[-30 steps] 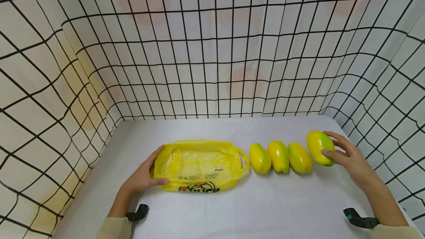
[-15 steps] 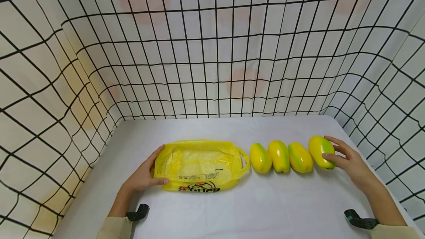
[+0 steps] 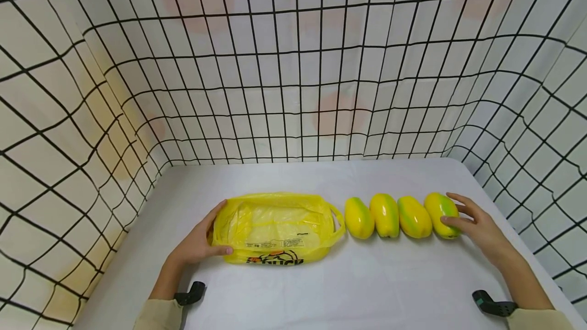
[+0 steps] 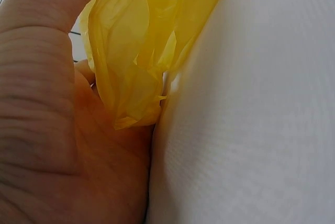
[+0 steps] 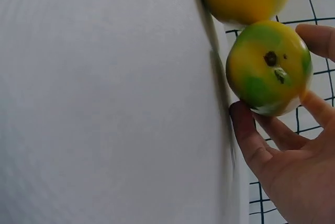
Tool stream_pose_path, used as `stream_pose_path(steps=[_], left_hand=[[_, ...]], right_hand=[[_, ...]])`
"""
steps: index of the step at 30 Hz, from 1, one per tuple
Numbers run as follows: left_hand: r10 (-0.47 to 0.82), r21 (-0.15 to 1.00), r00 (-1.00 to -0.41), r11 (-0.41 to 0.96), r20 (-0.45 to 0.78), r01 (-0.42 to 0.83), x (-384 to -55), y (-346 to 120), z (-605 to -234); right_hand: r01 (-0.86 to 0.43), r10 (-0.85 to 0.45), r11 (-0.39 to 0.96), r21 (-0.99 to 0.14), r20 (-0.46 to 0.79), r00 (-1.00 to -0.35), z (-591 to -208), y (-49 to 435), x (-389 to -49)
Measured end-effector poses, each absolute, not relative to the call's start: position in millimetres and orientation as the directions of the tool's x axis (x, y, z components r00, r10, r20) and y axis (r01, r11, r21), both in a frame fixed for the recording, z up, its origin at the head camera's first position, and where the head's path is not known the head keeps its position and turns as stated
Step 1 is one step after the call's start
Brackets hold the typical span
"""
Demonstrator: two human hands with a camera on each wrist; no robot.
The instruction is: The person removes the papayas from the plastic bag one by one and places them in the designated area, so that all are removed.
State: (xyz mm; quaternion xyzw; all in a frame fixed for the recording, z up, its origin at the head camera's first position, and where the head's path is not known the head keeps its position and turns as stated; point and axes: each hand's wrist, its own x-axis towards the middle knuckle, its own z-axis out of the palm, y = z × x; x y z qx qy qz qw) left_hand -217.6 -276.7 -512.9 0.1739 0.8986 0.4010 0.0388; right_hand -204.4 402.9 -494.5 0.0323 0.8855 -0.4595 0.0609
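A yellow plastic bag [image 3: 275, 223] lies on the table with its mouth spread wide and its handle loop toward the right. My left hand [image 3: 197, 243] holds the bag's left end, thumb along the front side and fingers round the back. In the left wrist view, the crumpled bag end [image 4: 131, 77] sits between thumb and palm. At the right of a row, my right hand [image 3: 481, 225] holds a yellow-green mango [image 3: 442, 215], thumb on its near side and fingers behind. The right wrist view shows that mango's dark stem spot, with fingertips at its underside.
Three more mangoes stand in line between bag and right hand: one by the handle [image 3: 359, 218], a middle mango [image 3: 384, 215] and a third mango [image 3: 415, 217]. A black wire grid [image 3: 300, 85] surrounds the white-covered table [image 3: 367, 289] at the back and sides.
My right hand has lowered the mango to the end of the row, beside the third one. The left hand and the bag have stayed where they were.
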Motion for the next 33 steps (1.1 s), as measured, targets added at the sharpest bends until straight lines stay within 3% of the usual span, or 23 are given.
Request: stream_pose_path(steps=[33], left_hand=[[0.348, 0.722, -0.935, 0.628, 0.073, 0.291, -218.8, -275.9, -512.5]], right_hand=[[0.167, -0.004, 0.580, -0.797, -0.208, -0.978, -500.1, 403.8, -203.2]])
